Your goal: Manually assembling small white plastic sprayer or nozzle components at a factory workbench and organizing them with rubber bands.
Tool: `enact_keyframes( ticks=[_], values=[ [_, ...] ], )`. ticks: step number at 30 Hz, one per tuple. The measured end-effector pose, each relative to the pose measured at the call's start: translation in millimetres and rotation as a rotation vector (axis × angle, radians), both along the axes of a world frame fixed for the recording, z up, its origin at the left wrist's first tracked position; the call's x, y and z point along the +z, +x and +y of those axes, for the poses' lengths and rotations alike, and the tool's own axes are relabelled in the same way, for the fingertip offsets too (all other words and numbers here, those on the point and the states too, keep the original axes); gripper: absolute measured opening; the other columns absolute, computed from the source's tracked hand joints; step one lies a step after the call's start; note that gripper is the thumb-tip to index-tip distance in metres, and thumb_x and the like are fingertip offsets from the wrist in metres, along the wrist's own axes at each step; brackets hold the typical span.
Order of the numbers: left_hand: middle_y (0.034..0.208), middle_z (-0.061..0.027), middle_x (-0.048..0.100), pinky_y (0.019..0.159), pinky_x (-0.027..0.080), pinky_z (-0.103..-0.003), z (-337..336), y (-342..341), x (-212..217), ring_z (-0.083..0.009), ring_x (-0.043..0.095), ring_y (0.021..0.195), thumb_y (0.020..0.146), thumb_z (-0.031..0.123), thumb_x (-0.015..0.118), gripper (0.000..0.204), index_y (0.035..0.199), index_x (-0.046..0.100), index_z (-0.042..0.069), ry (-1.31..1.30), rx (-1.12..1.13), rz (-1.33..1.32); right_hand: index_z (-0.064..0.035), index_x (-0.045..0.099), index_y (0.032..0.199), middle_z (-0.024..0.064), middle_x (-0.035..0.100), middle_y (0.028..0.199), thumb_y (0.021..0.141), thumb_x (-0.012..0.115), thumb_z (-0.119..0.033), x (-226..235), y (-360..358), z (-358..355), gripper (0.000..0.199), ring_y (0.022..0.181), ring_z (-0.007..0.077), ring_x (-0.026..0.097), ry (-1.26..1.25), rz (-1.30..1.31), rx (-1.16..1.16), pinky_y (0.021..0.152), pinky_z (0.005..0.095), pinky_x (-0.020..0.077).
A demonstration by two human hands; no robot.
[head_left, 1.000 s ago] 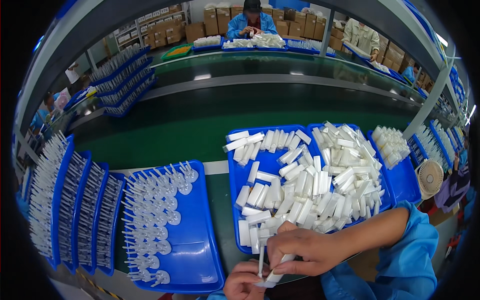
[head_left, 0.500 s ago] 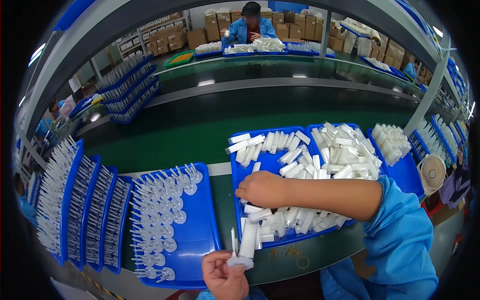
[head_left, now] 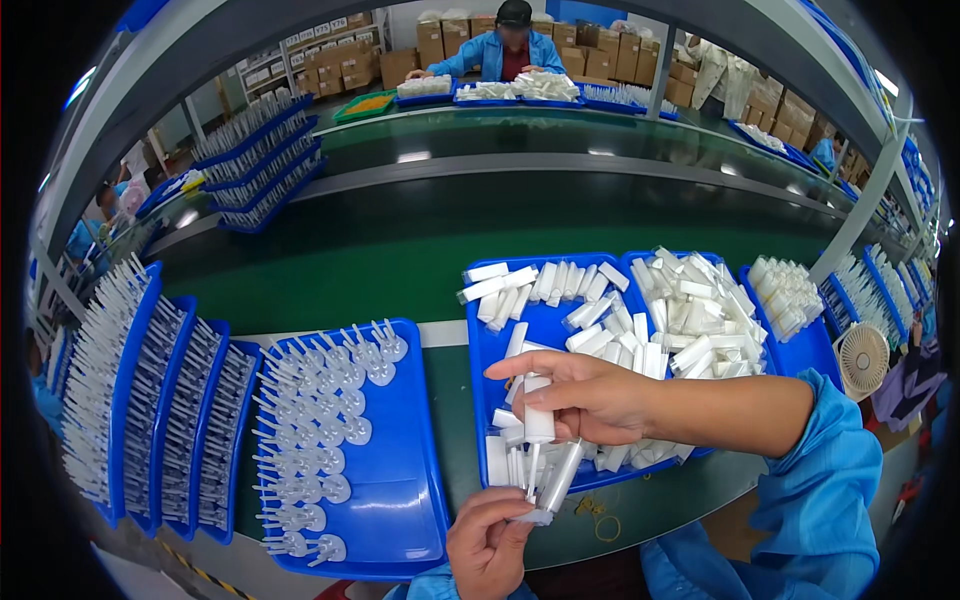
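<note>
L hand (head_left: 488,550) pinches base (head_left: 535,516); R hand (head_left: 600,402) pinches wht tube (head_left: 540,412); ctr tray (head_left: 543,323): tubes (head_left: 562,282); L tray (head_left: 385,470): stemmed discs (head_left: 318,462)

Behind the long green desk (head_left: 400,270), many brown cartons (head_left: 632,55) are piled beside a shelf (head_left: 287,66); a grey post (head_left: 863,200) stands at right.

A hand could pass along the green tabletop (head_left: 400,260) beyond the heaped tray (head_left: 540,328); stacked trays (head_left: 131,395) block the left, a grey post (head_left: 873,190) the right, and the right hand (head_left: 590,395) obstructs the heap's near part.
</note>
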State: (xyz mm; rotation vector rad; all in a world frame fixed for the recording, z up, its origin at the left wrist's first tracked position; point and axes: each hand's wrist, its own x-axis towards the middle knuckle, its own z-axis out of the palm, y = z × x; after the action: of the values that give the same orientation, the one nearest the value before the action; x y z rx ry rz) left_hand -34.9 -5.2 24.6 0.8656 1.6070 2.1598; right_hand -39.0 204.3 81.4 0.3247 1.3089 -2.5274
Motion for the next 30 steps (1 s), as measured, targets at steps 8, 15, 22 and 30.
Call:
enact_keyframes(
  ticks=[8,15,22,30],
  values=[
    [0.098,-0.0114,0.055,0.073,0.044,-0.027,2,-2,0,-0.0167,0.054,0.085,0.084,0.005,0.06,0.013,0.094,0.058,-0.001,-0.054,-0.059,-0.052,-0.0074,0.04,0.1,0.0034,0.052,0.09,0.093,0.047,-0.019,23,10,12,0.015,0.079,0.0093,0.051,1.061,0.336,0.305,0.062,0.0236,0.0435],
    [0.095,-0.0125,0.056,0.07,0.044,-0.029,6,-8,1,-0.0207,0.055,0.08,0.081,0.005,0.062,0.013,0.092,0.058,-0.001,-0.07,-0.033,0.364,-0.0077,0.042,0.1,0.0087,0.054,0.075,0.092,0.05,-0.028,8,30,-3,0.023,0.064,0.0108,0.053,0.709,0.192,0.025,0.056,0.0269,0.0404],
    [0.101,-0.0145,0.045,0.079,0.042,-0.03,14,11,2,-0.0219,0.05,0.089,0.075,-0.005,0.06,0.02,0.093,0.054,-0.001,0.118,0.098,-0.074,-0.0067,0.043,0.097,0.0081,0.054,0.065,0.094,0.045,-0.024,-3,52,-20,0.018,0.058,0.0193,0.054,0.981,0.466,0.133,0.055,0.0316,0.0401],
    [0.105,-0.0129,0.043,0.084,0.041,-0.031,-1,6,-3,-0.0192,0.049,0.094,0.074,-0.008,0.061,0.025,0.095,0.051,0.001,-0.078,0.043,0.123,-0.0052,0.055,0.094,0.0113,0.061,0.086,0.092,0.045,-0.024,11,7,1,0.022,0.08,0.0284,0.058,1.185,0.793,0.445,0.072,0.0394,0.0441]
  ],
)
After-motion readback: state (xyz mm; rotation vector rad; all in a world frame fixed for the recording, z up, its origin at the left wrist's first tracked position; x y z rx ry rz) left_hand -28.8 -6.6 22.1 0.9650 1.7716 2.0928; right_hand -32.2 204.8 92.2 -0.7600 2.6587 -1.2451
